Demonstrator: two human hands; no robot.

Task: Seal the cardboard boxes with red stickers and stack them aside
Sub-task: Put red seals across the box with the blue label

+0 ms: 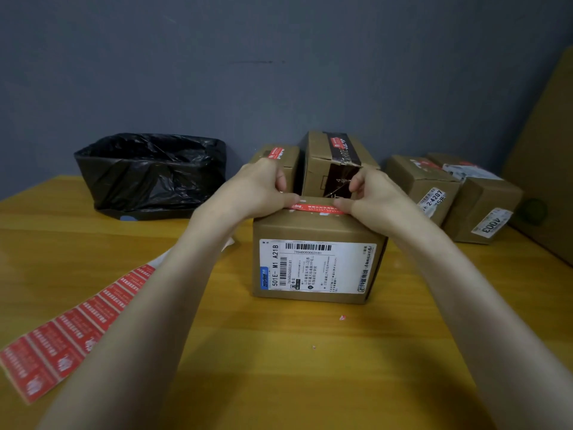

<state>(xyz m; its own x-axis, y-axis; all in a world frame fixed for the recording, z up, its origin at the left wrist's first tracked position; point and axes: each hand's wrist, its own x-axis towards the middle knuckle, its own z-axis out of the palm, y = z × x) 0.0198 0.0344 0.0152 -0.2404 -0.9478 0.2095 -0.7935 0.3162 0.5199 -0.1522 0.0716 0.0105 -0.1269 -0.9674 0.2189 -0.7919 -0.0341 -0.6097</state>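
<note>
A cardboard box (313, 265) with a white shipping label on its front stands in the middle of the wooden table (279, 367). A red sticker (314, 208) lies across the top near the front edge. My left hand (257, 189) holds the sticker's left end, thumb flat on it and fingers curled above. My right hand (375, 193) holds the right end the same way. A strip of red stickers (77, 321) lies on the table to the left, partly under my left forearm.
A bin lined with a black bag (148, 172) stands at the back left. Two boxes (335, 156) stand right behind the one I work on, two more boxes (459, 197) at the back right. A large cardboard sheet (548, 156) leans at the right edge.
</note>
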